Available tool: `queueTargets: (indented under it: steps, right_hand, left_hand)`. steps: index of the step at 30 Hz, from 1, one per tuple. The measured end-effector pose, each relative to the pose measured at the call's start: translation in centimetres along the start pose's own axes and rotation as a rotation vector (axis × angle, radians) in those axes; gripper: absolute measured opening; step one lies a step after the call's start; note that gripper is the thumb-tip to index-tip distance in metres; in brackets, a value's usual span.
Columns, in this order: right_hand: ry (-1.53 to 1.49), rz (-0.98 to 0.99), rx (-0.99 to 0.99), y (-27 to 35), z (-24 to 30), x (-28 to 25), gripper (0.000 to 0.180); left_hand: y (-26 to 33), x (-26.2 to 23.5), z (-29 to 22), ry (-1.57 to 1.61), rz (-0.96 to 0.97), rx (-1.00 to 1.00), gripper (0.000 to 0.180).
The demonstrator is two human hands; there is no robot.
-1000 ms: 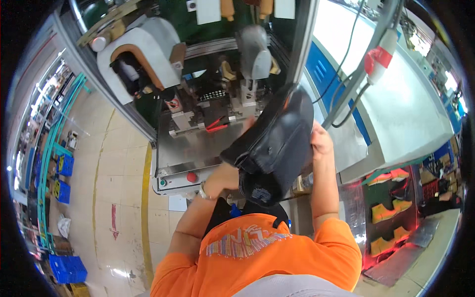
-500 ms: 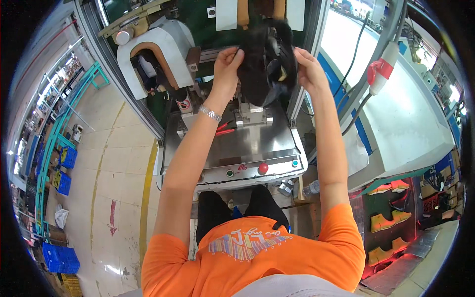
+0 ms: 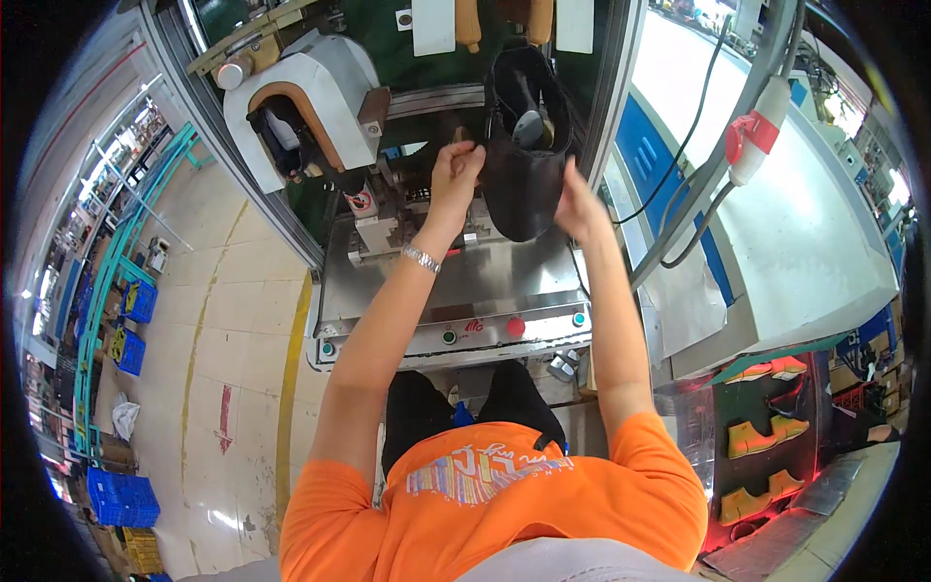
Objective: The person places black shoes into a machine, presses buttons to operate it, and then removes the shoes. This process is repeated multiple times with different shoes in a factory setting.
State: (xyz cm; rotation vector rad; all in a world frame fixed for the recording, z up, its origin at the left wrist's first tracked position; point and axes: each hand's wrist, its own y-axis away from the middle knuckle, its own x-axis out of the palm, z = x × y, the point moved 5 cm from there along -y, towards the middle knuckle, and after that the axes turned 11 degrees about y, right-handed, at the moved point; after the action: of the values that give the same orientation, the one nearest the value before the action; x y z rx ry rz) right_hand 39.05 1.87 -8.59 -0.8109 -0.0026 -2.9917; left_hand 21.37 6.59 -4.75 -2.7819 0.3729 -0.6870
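Note:
A black shoe upper (image 3: 524,194) is held over the metal bed of a machine, its rounded toe toward me and its opening facing up. Inside the opening a grey rounded piece shows. My left hand (image 3: 454,179) has its fingers pinched together at the upper's left edge; what lies between the fingertips is partly hidden. My right hand (image 3: 579,204), slightly blurred, grips the right side, its fingers partly behind the upper. Just beyond the upper hang tan padded arms (image 3: 540,21) of the machine.
A white arched press head with a tan pad (image 3: 320,107) stands at left. The front panel carries a red button (image 3: 516,328) and green ones. A red-and-white plug (image 3: 754,136) hangs at right. Orange-yellow shoe pieces (image 3: 754,438) lie on the lower right rack. Blue crates (image 3: 122,500) stand at left.
The upper has turned so its toe points toward me, and shifted slightly lower and right. Both hands have moved lower along its sides.

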Motion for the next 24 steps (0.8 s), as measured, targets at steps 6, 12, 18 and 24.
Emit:
queueTargets:
  steps: [6,12,18,24]
  right_hand:
    - [-0.526,0.267,-0.012,2.2,-9.1,0.0,0.041]
    - [-0.488,0.129,-0.087,0.4,-10.2,-0.3,0.045]
    - [-0.428,0.202,-0.194,0.6,-7.0,2.8,0.052]
    - [-0.377,0.133,-0.213,-1.5,-7.6,1.4,0.050]
  left_hand:
    - [6.1,1.5,-4.6,-0.604,-0.180,0.830,0.036]
    - [11.5,9.1,-9.5,-0.960,0.368,0.790,0.054]
    - [11.9,9.4,-7.9,-1.198,0.387,0.622,0.063]
    - [11.5,8.7,-5.2,-1.247,0.314,0.617,0.063]
